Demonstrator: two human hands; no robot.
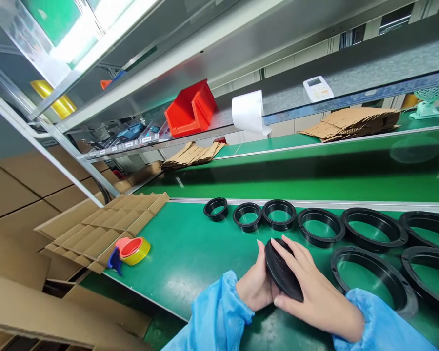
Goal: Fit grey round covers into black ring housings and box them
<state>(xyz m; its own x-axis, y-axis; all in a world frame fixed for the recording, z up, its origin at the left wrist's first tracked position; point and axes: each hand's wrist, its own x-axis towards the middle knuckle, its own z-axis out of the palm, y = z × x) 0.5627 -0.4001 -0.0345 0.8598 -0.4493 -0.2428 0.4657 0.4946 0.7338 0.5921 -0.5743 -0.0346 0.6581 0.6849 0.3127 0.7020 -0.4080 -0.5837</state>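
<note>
Your work sits between 2 hands: the black part is above the surface, toward its near edge. Your left hand supports it from the left and below; your right hand covers it from the right.

Finger state: the fingers of both hands are closed in around the part. The right fingers lie across its upper edge and facing side, with the right thumb near its lower end. On the left, 1 digit stands up beside the upper left end; the remaining left fingers are largely hidden, so their exact contact cannot be told.

Governing relation: the part is tilted up on edge, not flat. Its long axis, as you see it, slopes from upper left to lower right, passing between your 2 palms. Neither hand is clearly nearer. Any change of grip, in judgement, depends on that slope, because the right hand hides much of the right side. Whether the centre is hollow cannot be told from this angle.

Clearances: the black rings, 8 in view, lie flat beyond the part and to your right. The nearest large ring is just beside your right wrist. The tape dispenser is well apart, to the left.
</note>
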